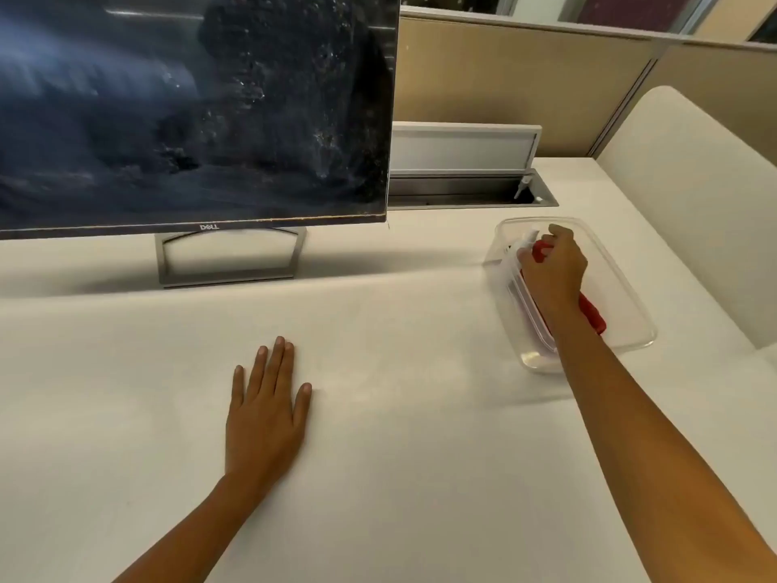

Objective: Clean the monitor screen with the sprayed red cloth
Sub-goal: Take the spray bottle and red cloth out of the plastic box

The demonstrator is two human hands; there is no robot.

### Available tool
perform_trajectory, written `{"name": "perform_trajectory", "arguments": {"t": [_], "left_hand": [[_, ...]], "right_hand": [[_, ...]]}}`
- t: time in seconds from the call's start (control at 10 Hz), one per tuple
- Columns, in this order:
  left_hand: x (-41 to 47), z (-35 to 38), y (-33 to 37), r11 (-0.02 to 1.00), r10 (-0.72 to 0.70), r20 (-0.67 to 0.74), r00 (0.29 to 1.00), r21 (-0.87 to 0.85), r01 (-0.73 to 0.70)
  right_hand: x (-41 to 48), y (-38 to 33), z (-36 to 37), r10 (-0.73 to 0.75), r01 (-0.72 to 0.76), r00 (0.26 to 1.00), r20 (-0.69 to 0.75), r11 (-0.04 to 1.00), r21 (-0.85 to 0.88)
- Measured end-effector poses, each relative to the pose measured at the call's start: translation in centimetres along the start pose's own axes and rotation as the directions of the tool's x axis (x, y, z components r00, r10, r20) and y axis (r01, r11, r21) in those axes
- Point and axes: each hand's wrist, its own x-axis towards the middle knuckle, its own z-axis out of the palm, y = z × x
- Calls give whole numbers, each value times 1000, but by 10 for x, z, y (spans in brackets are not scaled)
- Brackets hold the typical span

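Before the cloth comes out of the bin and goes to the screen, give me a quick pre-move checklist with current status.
1. Right hand inside the clear bin: ok.
2. Firm hold on the red cloth: cannot tell; the fingers curl around the spray bottle and the cloth's upper end.
3. Cloth damp: cannot tell.
4. Left hand flat on the desk, out of the way: ok.
5. Desk path from bin to monitor screen free: ok.
6. Screen still needs wiping: ok; specks and smears show on its right half.
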Motion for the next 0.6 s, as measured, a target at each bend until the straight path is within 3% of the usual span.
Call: {"name": "perform_trajectory", "arguments": {"t": [0.1, 0.3, 0.6], "left_hand": [[1, -2, 0, 1000, 1, -25, 1000, 9, -1], [1, 3, -2, 999, 6, -37, 999, 33, -5], [2, 3, -2, 999, 3, -35, 999, 32, -2]], "right_hand": [[6, -2, 5, 34, -36, 998, 61, 999, 27], [20, 7, 14, 35, -25, 992, 121, 996, -82], [12, -6, 3, -58, 57, 998, -20, 997, -59]]}}
